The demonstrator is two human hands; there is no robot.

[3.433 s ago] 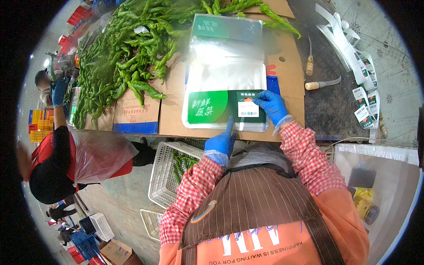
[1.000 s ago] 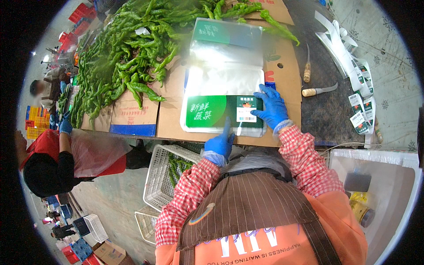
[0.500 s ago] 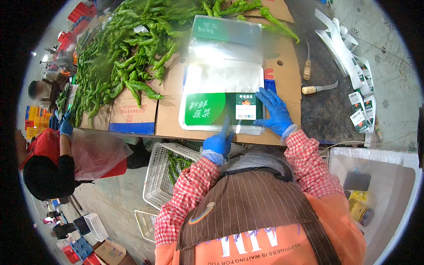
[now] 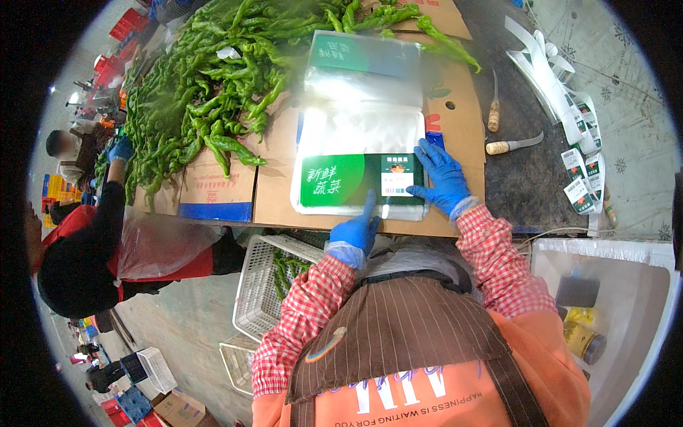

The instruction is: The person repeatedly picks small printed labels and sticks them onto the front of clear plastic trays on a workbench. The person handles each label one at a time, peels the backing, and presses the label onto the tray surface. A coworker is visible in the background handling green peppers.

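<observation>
Flat plastic bags [image 4: 334, 178] with green printed panels lie stacked on cardboard, a white barcode sticker [image 4: 393, 183] on the top one's dark patch. My left hand [image 4: 359, 231], in a blue glove, rests its stretched index finger on the bag's lower part, with the other fingers curled and holding nothing. Also gloved in blue, my right hand [image 4: 441, 181] lies with fingers apart along the bag's right edge, thumb by the sticker. Long green peppers [image 4: 199, 107] are heaped left of and behind the bags, on the cardboard [image 4: 274, 192].
Two wood-handled curved knives [image 4: 498, 147] and label strips [image 4: 580, 178] lie at the right. Below the table are a white crate [image 4: 249, 299] holding peppers and a white tub [image 4: 626, 306]. A co-worker [image 4: 85, 256] reaches toward the peppers at left; others [image 4: 107, 377] are farther off.
My right hand has gone from pinching at the sticker to lying spread at the bag's edge. My left hand is nearly still. The co-worker's hand has risen since half a second ago.
</observation>
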